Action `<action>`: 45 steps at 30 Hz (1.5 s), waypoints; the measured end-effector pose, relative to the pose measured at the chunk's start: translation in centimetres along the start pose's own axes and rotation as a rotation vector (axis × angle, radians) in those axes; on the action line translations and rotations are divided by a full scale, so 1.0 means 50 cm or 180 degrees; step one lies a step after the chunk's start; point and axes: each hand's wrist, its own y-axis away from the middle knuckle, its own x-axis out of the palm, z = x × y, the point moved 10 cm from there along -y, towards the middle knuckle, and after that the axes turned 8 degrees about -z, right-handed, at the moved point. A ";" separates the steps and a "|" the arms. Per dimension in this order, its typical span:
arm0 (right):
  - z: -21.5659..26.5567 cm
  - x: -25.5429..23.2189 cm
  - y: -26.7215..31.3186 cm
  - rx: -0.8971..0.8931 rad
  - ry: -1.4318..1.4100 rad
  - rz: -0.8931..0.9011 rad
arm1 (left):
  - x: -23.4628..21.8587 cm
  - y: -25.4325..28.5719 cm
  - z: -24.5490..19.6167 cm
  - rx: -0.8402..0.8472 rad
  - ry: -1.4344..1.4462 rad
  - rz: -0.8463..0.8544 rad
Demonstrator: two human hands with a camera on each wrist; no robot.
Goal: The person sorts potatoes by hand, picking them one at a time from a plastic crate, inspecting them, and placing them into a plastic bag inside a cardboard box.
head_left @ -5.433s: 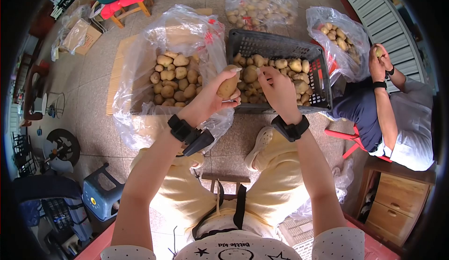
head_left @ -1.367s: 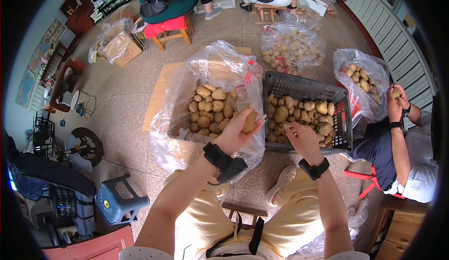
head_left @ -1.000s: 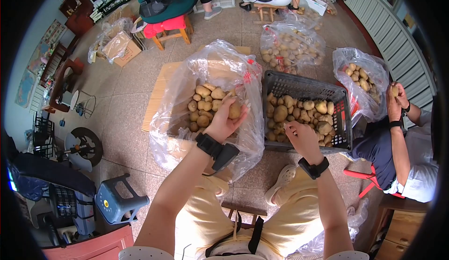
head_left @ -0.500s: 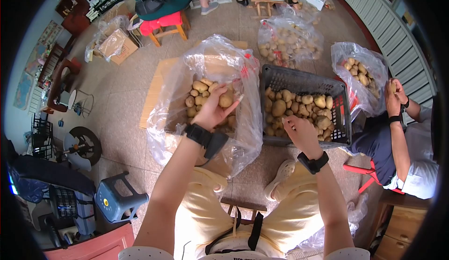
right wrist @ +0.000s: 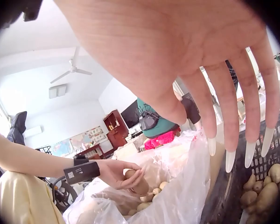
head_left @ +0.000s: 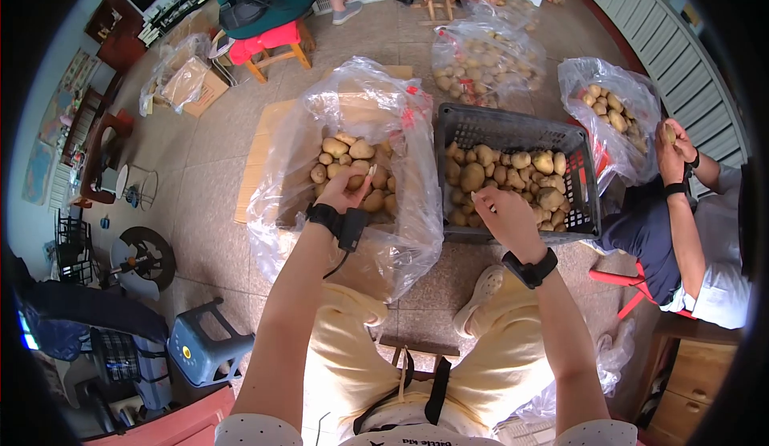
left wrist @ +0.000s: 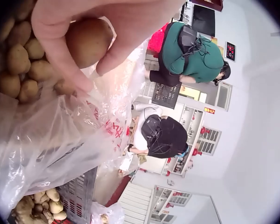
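Note:
My left hand point(head_left: 343, 193) is down in the box lined with a clear plastic bag point(head_left: 276, 213), low over the potatoes point(head_left: 362, 150) there. In the left wrist view, a brown potato point(left wrist: 88, 43) sits between its thumb and fingers; the right wrist view shows this potato point(right wrist: 140, 184) gripped above the others. My right hand point(head_left: 510, 221) hovers over the near left part of a black plastic crate point(head_left: 513, 122) that contains more potatoes point(head_left: 472, 177). Its long-nailed fingers point(right wrist: 229, 116) hang nearly straight, with nothing held.
Bags of potatoes point(head_left: 485, 65) stand behind the crate. At the right, a seated person point(head_left: 681, 230) holds a potato beside another bag point(head_left: 597, 77). A blue stool point(head_left: 210, 342) is at the left. Cardboard point(head_left: 260, 153) lies under the lined box.
My left hand, gripping the potato, has moved left from beside the crate and down into the bag-lined box. The right hand stays over the crate. The head view has shifted.

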 end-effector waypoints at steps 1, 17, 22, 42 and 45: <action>0.002 0.000 0.000 -0.0020 0.0019 0.0008 | 0.001 -0.007 0.005 -0.0100 -0.0118 0.0042; -0.017 -0.030 -0.014 0.0141 -0.0225 -0.0209 | -0.007 -0.089 0.063 -0.0478 -0.2180 -0.0386; -0.042 -0.060 -0.013 0.0220 -0.0086 -0.0371 | -0.030 -0.179 0.075 -0.0616 -0.2357 -0.0568; -0.233 -0.173 -0.022 0.1055 -0.0028 -0.0783 | 0.112 -0.065 -0.013 0.0924 -0.3861 -0.0028; -0.249 -0.168 -0.027 0.1053 -0.0086 -0.0739 | 0.215 0.087 0.042 0.1165 -0.3792 0.0472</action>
